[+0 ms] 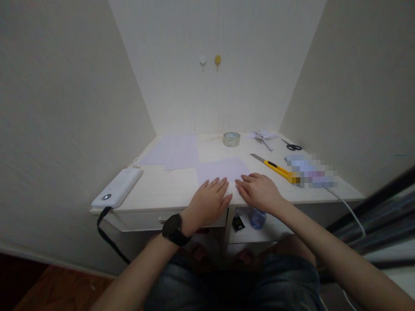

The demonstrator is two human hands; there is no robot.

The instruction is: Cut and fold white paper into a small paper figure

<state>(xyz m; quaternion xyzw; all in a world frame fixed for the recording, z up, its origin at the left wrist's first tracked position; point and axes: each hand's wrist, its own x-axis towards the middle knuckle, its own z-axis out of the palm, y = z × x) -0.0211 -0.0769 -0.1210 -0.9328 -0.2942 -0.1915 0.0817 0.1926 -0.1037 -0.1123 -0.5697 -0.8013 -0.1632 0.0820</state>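
A sheet of white paper (223,168) lies flat on the white desk (161,189), near its front edge. My left hand (211,200) rests palm down at the sheet's lower left, its fingers stretched out and a black watch on the wrist. On the sheet's lower right edge lie the fingertips of my right hand (259,190), the fingers extended. Neither hand grips anything. To the right of the sheet is a yellow utility knife (276,167) with its blade out. More white paper (176,149) lies behind and to the left.
A roll of clear tape (231,139), a paper pinwheel (262,136) and black-handled scissors (293,146) sit toward the back. At the right is a blurred-out object (310,171) with a white cable. A white device (118,189) with a black strap occupies the left corner. Walls enclose three sides.
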